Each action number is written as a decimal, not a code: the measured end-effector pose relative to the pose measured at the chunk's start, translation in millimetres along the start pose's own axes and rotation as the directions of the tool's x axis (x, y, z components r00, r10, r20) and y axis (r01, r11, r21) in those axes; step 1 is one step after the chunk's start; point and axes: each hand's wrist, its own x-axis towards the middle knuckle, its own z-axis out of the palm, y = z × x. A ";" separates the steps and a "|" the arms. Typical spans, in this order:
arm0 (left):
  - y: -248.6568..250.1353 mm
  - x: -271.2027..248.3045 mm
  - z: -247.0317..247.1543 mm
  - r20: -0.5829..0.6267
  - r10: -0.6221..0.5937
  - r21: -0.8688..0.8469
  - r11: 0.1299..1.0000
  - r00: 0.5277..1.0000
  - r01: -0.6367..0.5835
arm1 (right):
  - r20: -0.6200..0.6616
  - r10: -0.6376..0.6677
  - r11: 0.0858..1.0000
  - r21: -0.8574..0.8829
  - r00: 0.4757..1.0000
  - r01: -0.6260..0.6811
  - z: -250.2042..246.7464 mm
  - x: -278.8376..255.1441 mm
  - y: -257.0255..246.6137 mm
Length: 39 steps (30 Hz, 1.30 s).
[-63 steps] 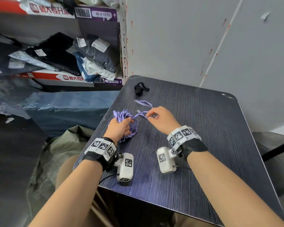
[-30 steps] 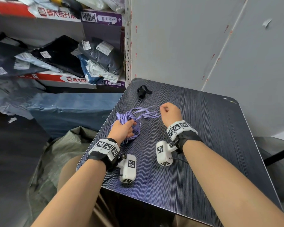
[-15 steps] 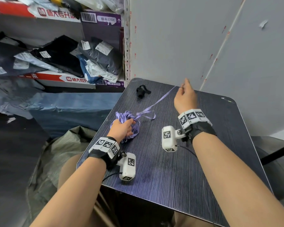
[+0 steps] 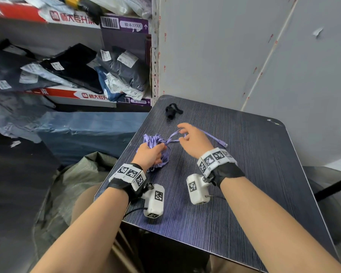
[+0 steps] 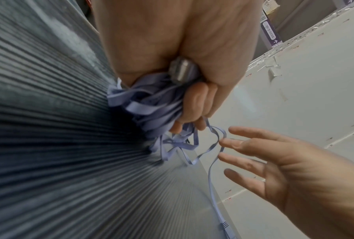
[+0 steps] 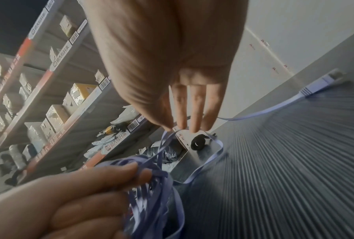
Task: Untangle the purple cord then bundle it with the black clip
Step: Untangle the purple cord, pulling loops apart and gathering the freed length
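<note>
Purple flat cord point(image 4: 156, 152) (a ribbon-like tangle) is gripped by the left hand point(image 4: 149, 155); a loose loop is touched by the right hand's point(image 4: 195, 140) straight, spread fingers point(image 5: 245, 142).

Dark ribbed table point(image 4: 244, 174) fills lower right. Metal shelving point(image 4: 155, 56) at 10 o'clock, stuffed with bagged parcels point(image 4: 122, 69) and red-white labelled boxes point(image 4: 67, 17). Grey wall panel point(image 4: 224, 46) at 1 o'clock. Blue tarp bundle point(image 4: 87, 131) on floor left.

left hand point(image 4: 150, 154): fingers curled tight, wrist low | right hand point(image 4: 193, 140): fingers straight, spread, reaching forward
</note>
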 end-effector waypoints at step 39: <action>75.5 -6.2 4.5 0.309 0.065 0.072 0.993 0.949 -0.092 | -0.250 -0.254 0.961 0.040 0.934 0.272 -14.7 23.2 -21.1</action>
